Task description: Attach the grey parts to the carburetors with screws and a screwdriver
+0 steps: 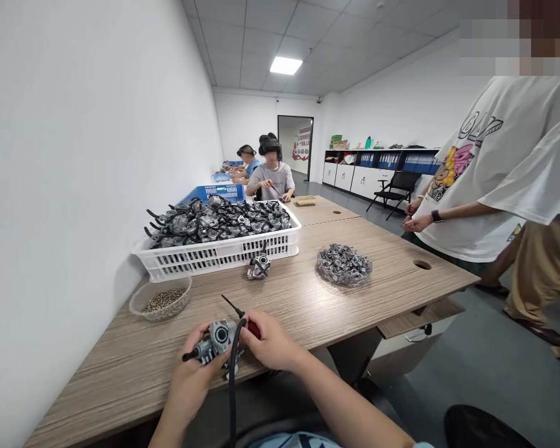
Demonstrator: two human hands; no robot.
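Observation:
Near the table's front edge, my left hand is closed around a grey metal part with a round opening and a black hose. My right hand, just right of it, grips a screwdriver with a red handle; its dark shaft points up and left, over the table. A similar metal part rests on the table in front of a white crate heaped with such parts. A clear bowl of small screws sits at the left. Small grey pieces fill a clear dish at the right.
Behind the white crate is a blue basket. A person sits at the far end of the table, with another beyond. Someone in a white shirt stands at the right. A white wall borders the left side.

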